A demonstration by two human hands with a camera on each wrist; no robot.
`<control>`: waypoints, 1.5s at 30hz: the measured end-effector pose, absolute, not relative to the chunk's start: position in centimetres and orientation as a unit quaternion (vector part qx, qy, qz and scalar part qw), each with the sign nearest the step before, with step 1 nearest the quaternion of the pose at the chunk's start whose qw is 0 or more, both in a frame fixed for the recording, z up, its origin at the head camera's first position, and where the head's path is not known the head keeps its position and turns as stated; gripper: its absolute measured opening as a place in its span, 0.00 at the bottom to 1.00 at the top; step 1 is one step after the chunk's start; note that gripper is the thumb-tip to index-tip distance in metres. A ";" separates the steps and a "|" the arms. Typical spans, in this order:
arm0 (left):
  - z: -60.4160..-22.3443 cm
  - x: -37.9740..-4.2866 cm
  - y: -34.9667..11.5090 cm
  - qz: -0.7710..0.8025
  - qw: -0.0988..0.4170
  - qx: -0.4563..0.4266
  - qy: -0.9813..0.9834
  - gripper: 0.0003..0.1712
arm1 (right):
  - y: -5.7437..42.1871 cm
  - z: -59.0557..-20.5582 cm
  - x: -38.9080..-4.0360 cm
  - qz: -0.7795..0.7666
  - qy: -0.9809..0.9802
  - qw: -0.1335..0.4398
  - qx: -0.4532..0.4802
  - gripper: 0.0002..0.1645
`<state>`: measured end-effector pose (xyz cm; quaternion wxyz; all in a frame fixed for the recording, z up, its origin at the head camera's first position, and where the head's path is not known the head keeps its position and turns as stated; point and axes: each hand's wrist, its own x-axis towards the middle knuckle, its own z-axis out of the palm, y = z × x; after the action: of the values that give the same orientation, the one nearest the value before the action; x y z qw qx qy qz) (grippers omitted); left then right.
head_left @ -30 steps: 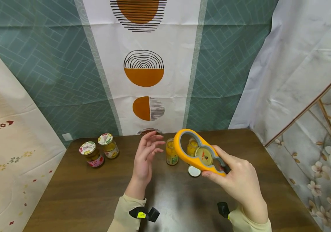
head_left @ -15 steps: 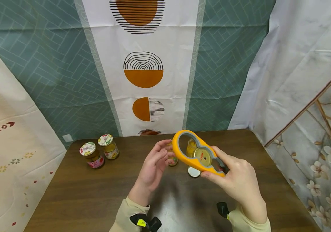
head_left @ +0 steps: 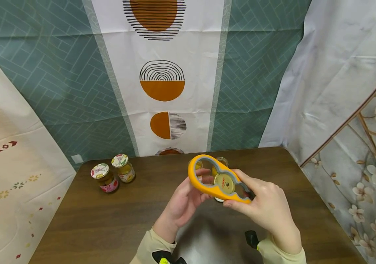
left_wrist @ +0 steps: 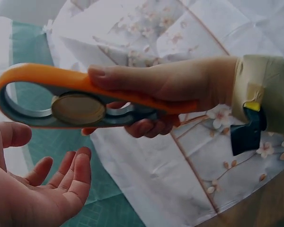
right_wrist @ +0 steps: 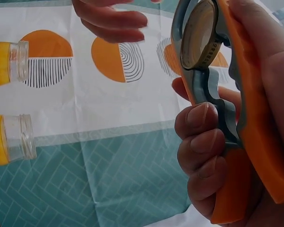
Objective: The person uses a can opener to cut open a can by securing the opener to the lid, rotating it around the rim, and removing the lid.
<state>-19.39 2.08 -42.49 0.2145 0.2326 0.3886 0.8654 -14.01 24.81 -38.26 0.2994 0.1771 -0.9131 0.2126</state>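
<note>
Right-hand fingers (right_wrist: 206, 145) grip the orange opener (head_left: 215, 191), gold lid (head_left: 224, 183) beyond them.

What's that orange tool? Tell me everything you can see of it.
The orange tool looks like plastic: a long loop with scalloped gray lining and two handles. It's held aslant above the table, wide end to the left. A gold lid sits inside it. The right hand's grip is round its handles; left fingers are close, contact unclear.
</note>
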 end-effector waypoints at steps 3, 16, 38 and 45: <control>-42.6 -19.1 2.6 0.871 0.231 0.221 0.374 0.18 | 24.8 -38.3 -14.0 0.208 -0.915 0.296 0.178 0.47; -42.6 -18.6 3.4 0.859 0.302 0.256 0.324 0.17 | 24.6 -38.7 -14.2 0.192 -0.912 0.294 0.212 0.50; -42.8 -18.7 3.8 0.849 0.341 0.295 0.277 0.23 | 24.9 -38.6 -14.3 0.183 -0.913 0.283 0.229 0.51; -42.8 -18.6 3.9 0.850 0.349 0.290 0.266 0.25 | 24.8 -38.7 -14.3 0.181 -0.912 0.283 0.235 0.51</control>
<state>-18.59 3.86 -42.83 0.3495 0.2898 0.2662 0.8503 -14.30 24.82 -38.66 0.2833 0.2351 -0.9120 0.1808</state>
